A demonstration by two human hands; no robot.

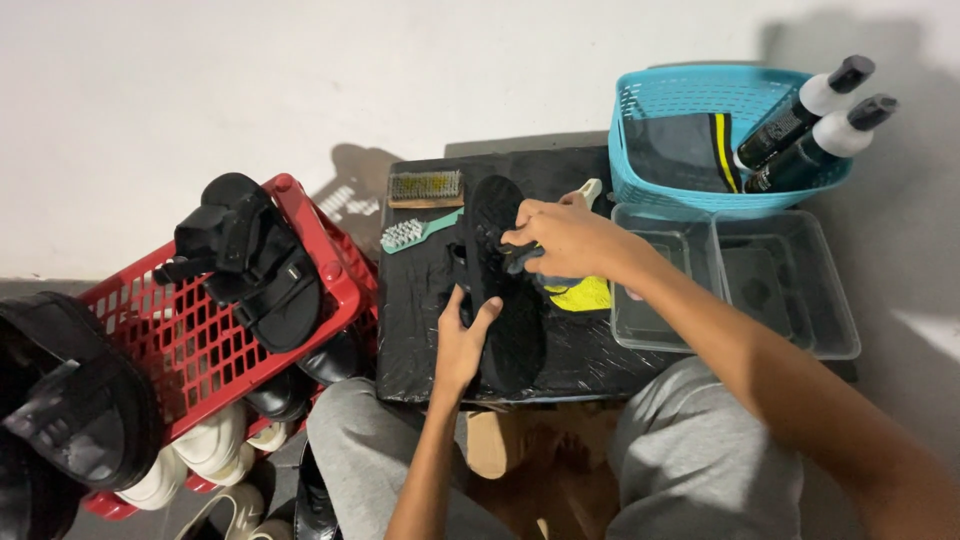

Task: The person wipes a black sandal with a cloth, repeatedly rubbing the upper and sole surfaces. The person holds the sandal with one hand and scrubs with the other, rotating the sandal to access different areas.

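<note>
A black sandal (505, 300) lies sole-up on a black board (420, 320) in front of me. My left hand (462, 340) grips the sandal's left edge near its near end. My right hand (565, 238) presses down on the sandal's far half, fingers closed on a small dark object, probably a brush; I cannot make it out clearly. A yellow cloth (582, 294) lies just right of the sandal, under my right wrist.
A wooden brush (426, 187) and a green toothbrush-like brush (418, 232) lie at the board's far left. A red crate (190, 330) with black sandals stands left, white shoes below. A blue basket (700, 120) with two bottles and clear trays (790, 280) sit right.
</note>
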